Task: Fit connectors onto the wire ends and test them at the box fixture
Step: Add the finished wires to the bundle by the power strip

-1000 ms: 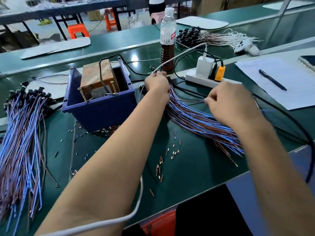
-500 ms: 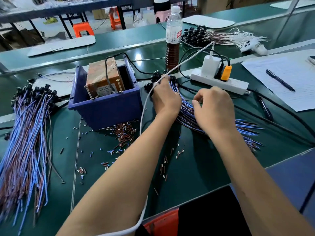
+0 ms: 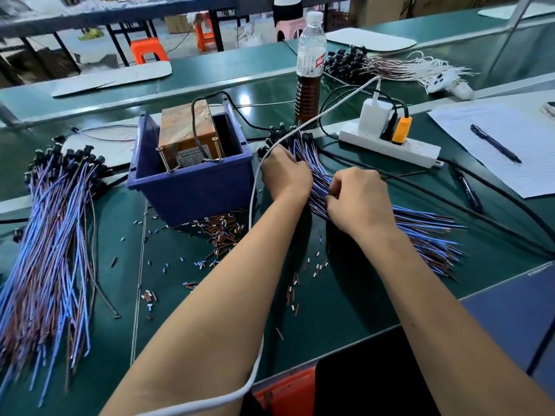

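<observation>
While both hands — left hand point(image 3: 285, 172), right hand point(image 3: 357, 199) — curl into the wire bundle point(image 3: 420, 232) right of the blue box fixture point(image 3: 192, 187), neighbouring strands may snag — dragging out tangled.

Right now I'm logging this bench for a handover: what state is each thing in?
Left hand: curled on the wire bundle.
Right hand: pinching wires in that bundle.
Bottle: upright, capped, partly full.
Power strip: three plugs inserted.
Blue bin: upright, holding the box fixture.
Pen: lying on paper.
</observation>
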The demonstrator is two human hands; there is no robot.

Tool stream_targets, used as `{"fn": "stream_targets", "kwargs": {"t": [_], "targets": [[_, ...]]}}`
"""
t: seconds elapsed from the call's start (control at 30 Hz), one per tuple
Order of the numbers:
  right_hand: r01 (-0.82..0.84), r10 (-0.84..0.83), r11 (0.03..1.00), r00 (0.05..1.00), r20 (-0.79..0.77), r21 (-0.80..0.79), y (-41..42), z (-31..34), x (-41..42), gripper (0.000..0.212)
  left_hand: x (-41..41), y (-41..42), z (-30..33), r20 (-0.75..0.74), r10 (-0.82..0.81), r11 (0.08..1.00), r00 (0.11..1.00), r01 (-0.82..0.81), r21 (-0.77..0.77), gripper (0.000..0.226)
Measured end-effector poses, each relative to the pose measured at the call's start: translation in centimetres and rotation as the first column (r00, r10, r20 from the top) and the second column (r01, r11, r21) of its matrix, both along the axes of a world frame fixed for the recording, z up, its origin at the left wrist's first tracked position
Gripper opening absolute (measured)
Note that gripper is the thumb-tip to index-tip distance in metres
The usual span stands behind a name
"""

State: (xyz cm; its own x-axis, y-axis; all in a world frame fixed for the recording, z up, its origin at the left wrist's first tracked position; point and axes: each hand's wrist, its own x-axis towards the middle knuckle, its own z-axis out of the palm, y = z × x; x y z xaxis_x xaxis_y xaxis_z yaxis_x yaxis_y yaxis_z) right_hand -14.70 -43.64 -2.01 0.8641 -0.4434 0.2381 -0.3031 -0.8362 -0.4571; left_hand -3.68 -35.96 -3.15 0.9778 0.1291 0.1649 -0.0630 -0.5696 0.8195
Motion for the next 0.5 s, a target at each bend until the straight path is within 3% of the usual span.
{"fn": "stream_targets", "kwargs": {"t": [0.13,0.23,0.27,0.4,0.5], "targets": [[-0.007,0.007,1.0,1.0,0.008,0.012,0.1,0.3,-0.2,0.006,-0.6,0.1,1.0,-0.072,-0.108,0.991,0.992,0.113,0.067,0.01],[-0.012,0.005,0.999,0.988,0.152,0.047,0.6,1.2,-0.2,0.01,-1.4,0.7,2.6,-0.173,-0.258,0.948,0.951,0.284,0.145,0.012],[-0.019,0.007,0.998,0.979,0.202,0.057,0.9,1.7,-0.1,0.011,-1.7,1.0,3.1,-0.217,-0.308,0.939,0.926,0.333,0.09,0.013],[-0.067,0.032,0.995,0.923,0.384,0.079,2.8,3.6,0.6,0.011,-3.5,4.5,4.7,-0.414,-0.538,0.834,0.734,0.392,-0.389,0.021],[-0.167,0.12,0.984,0.883,0.453,0.066,5.1,4.3,1.4,0.009,-4.2,8.2,5.2,-0.436,-0.613,0.783,0.659,0.435,-0.444,0.021]]}}
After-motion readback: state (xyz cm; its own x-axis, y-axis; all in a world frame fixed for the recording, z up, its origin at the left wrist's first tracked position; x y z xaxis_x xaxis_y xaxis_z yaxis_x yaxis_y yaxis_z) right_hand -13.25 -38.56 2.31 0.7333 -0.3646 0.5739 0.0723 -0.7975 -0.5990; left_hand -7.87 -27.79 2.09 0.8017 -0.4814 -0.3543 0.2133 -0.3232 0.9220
